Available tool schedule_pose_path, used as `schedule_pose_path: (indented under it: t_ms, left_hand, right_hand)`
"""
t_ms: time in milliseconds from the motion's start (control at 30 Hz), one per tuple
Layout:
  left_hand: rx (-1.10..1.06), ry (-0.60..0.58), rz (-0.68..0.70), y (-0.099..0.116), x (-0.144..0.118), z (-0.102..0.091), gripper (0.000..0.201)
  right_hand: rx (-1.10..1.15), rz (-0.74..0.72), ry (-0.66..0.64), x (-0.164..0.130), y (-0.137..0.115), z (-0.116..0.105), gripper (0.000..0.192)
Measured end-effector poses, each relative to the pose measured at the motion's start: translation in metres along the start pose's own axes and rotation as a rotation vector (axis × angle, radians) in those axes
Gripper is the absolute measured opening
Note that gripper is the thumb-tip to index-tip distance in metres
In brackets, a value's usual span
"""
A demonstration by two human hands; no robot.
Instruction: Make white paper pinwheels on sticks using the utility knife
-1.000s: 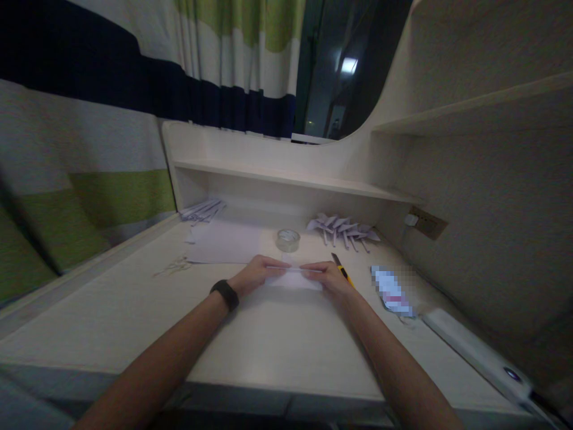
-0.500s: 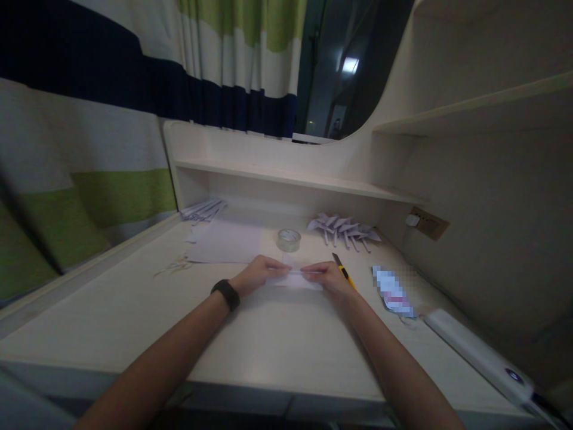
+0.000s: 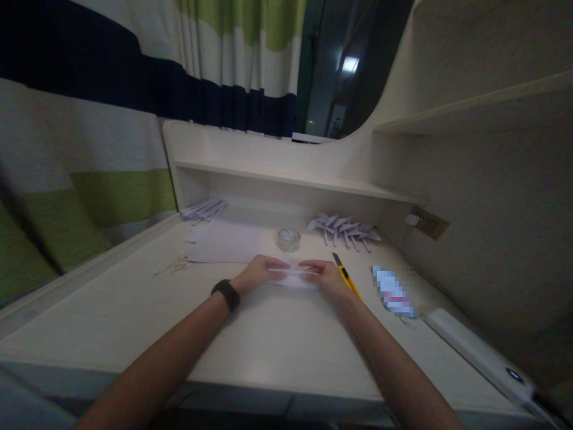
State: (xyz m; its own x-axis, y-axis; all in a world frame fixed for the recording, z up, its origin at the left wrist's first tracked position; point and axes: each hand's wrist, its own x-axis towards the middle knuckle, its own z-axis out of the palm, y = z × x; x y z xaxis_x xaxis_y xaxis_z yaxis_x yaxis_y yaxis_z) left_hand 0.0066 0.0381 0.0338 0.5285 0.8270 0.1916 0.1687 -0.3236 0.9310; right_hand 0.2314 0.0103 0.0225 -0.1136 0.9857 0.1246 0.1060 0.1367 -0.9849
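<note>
A small white sheet of paper lies on the desk in front of me, its far edge curled up into a narrow fold or roll. My left hand pinches the left part of the paper between thumb and fingers; a dark band circles that wrist. My right hand grips the right part in the same way. The fingers hide both ends of the fold. Just beyond the hands stands a roll of clear tape. To the right of my right hand lies a yellow utility knife with its blade out.
Several folded paper pinwheels lie at the back right. Thin paper sticks and larger white sheets are at the back left, near some tangled string. A phone-like object, blurred out, and a long white device sit at right.
The fingers of both hands have shifted slightly on the paper, and its fold now stands a little looser. My right hand has moved slightly left, showing more of the knife.
</note>
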Motion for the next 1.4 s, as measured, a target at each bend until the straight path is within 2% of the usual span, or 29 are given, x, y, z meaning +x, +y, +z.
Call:
schedule_pose_path:
  t_ms: [133,200,433,667,867,1067,1167,1400]
  left_hand:
    - [0.063,0.004,-0.015,0.002,0.0,-0.001,0.037]
    - [0.069,-0.012,-0.006,0.003,0.0,-0.001,0.035]
    - [-0.083,-0.06,-0.041,-0.002,0.0,0.001,0.039]
    - [-0.145,-0.085,-0.091,0.002,-0.001,0.002,0.039]
    - [-0.159,-0.11,-0.067,0.006,0.0,-0.002,0.041]
    - [-0.305,-0.152,-0.073,0.002,0.0,-0.003,0.045]
    - [-0.354,-0.136,-0.078,0.0,0.002,-0.003,0.044]
    - [-0.356,-0.133,-0.081,-0.005,0.003,-0.004,0.046]
  right_hand:
    - [-0.08,-0.001,0.023,0.001,0.0,-0.001,0.033]
    - [-0.098,0.02,0.032,0.001,-0.001,0.0,0.033]
    - [-0.112,0.061,0.091,-0.001,-0.004,0.001,0.033]
    - [-0.002,0.154,0.017,0.002,0.0,-0.007,0.034]
    - [0.112,0.138,-0.077,0.003,-0.001,-0.011,0.035]
    - [0.142,0.15,-0.037,0.002,-0.003,-0.011,0.036]
    - [0.16,0.147,-0.039,0.003,-0.002,-0.012,0.036]
    - [0.175,0.138,-0.046,0.003,-0.002,-0.011,0.035]
